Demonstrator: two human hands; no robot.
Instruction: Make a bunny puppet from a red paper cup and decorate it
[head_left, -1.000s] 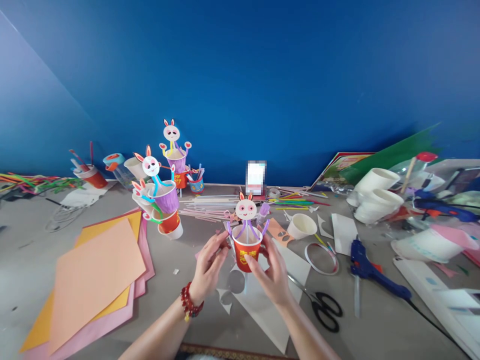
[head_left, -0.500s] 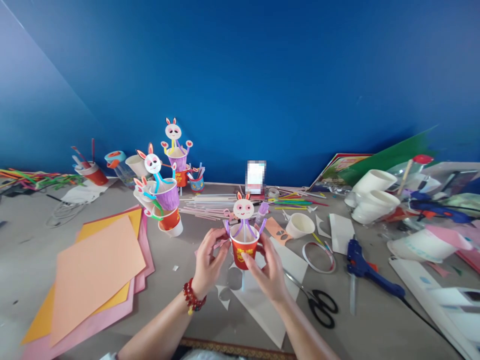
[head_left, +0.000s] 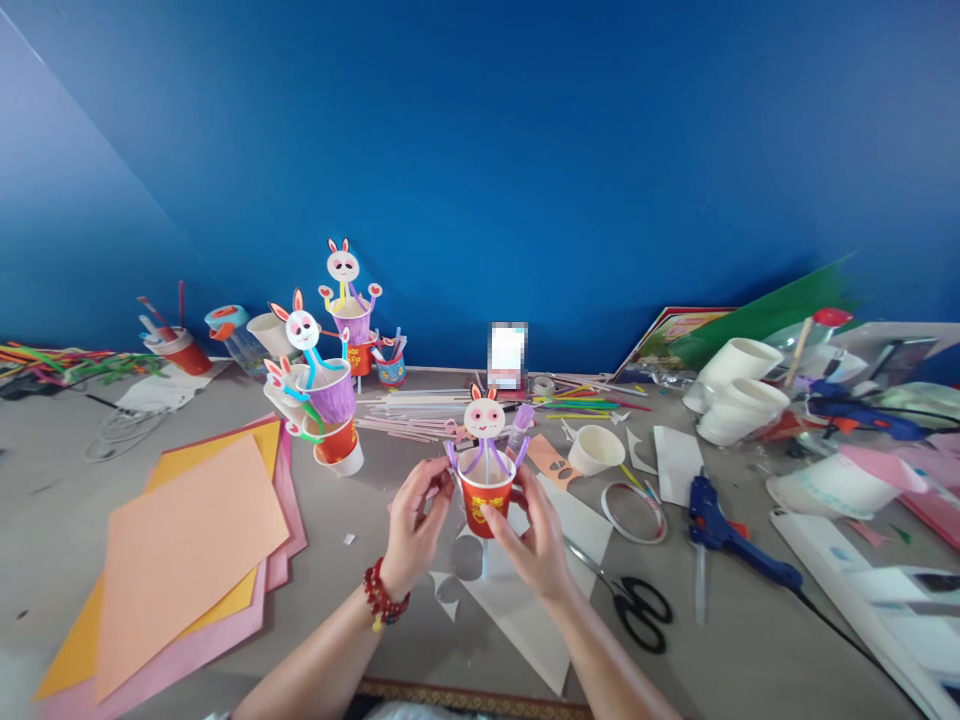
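Currently a red cup point(head_left: 480, 495) is held upright over white paper point(head_left: 529, 625) on the table point(head_left: 360, 600), at the centre front. The right hand point(head_left: 532, 530) is closed around its side, thumb across the front; the left hand point(head_left: 420, 510) is half curled at the other side, and whether its fingertips grip anything I cannot tell. Purple strips point(head_left: 501, 460) rise out of the cup below a rabbit head point(head_left: 484, 418). To the left, a purple cup point(head_left: 334, 403) in a stack holds blue strips point(head_left: 313, 372) bearing another rabbit. Farther back, a small blue cup point(head_left: 391, 373) contains thin sticks, and a pen cup point(head_left: 193, 357) holds several pens or brushes. A white cup point(head_left: 596, 452) sits right of the hands, near a tape roll point(head_left: 634, 540).
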